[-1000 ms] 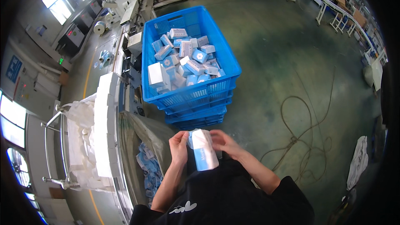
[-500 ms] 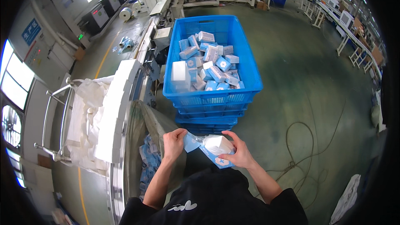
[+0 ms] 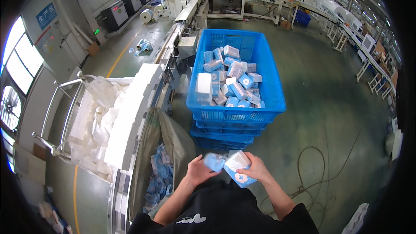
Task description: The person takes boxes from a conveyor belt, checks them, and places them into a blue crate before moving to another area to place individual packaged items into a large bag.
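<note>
My right hand [image 3: 256,168] grips a pack of tissues [image 3: 243,180] in blue and white printed film, held tilted close to my body. Its top is torn open, and the white tissue stack [image 3: 237,160] shows. A blurred flap of blue and clear film [image 3: 214,162] hangs off the torn side. Beside that flap, my left hand [image 3: 200,171] has its thumb and fingers apart, with no firm hold visible. Beyond both hands stands a blue plastic crate [image 3: 236,109] with many small tissue packs [image 3: 237,90] and a bare white tissue stack [image 3: 203,83] inside.
More blue crates [image 3: 223,141] are stacked underneath. To the left, a large plastic bag [image 3: 177,136] contains blue wrappers [image 3: 160,173]. White tissue stacks [image 3: 132,112] line a conveyor beside a metal-framed cart [image 3: 65,123] of loose white tissue. A hose [image 3: 323,156] lies coiled on the floor at right.
My left hand has loosened from its pinch on the film and spread its fingers. The pack's white stack is more upright in my right hand. The whole view has shifted.
</note>
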{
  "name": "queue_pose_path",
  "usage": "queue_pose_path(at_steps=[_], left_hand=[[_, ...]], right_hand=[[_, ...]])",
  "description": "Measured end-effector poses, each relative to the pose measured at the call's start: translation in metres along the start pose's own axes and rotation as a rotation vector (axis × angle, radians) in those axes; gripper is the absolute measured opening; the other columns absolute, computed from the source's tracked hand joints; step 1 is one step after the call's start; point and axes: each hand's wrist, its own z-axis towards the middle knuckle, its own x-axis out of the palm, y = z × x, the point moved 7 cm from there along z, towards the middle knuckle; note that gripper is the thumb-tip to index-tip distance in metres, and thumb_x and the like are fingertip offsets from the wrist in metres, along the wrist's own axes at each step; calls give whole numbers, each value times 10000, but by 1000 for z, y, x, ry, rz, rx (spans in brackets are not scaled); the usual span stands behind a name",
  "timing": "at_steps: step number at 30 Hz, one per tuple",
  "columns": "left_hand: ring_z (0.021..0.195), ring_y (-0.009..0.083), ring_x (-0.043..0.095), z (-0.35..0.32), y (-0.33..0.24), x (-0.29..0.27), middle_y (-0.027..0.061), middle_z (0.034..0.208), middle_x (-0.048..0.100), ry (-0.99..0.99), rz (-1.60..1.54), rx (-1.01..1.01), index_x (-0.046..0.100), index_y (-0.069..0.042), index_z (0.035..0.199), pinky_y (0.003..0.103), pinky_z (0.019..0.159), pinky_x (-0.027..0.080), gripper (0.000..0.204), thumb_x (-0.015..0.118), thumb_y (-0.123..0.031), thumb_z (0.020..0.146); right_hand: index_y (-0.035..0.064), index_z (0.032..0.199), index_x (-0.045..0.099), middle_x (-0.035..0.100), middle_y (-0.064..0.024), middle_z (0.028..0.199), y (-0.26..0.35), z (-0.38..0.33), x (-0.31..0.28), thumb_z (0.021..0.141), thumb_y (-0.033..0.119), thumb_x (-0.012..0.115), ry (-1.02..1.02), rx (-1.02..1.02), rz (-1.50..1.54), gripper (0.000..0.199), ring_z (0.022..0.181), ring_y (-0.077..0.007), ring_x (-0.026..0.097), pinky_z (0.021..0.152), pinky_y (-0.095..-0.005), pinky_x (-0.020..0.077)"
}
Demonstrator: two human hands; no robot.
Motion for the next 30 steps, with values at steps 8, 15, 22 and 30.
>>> queue_pose_path(at_steps=[8,15,22,30], left_hand=[[1255,283,548,23,21,-52,121,1382,556,-355,630,-56,492,-74,1428,488,1009,497,591,703,-371,964],[1121,200,636,22,3,-20,100,1233,635,-157,1228,58,517,-21,1397,346,799,628,411,609,-166,1024],[1084,166,648,22,31,-8,63,1146,706,133,1552,-83,646,5,1277,326,941,514,374,649,14,904],[1148,274,657,-11,58,51,127,1213,680,159,690,-184,524,-34,1391,393,1001,519,639,690,23,776]], right_hand=[[56,1286,600,712,-202,1108,7,3,38,678,431,855,134,-6,-110,759,1043,-369,695,905,-432,541],[109,1291,583,726,-187,1080,-10,-6,41,767,554,770,122,9,-224,713,1010,-401,689,858,-489,545],[156,1361,548,724,-156,1116,2,-23,24,758,408,803,279,-82,-202,702,1015,-377,688,862,-470,548],[95,1546,400,616,-79,1330,29,-43,-12,642,147,833,614,-363,799,1004,1187,-159,559,1059,-339,413]])
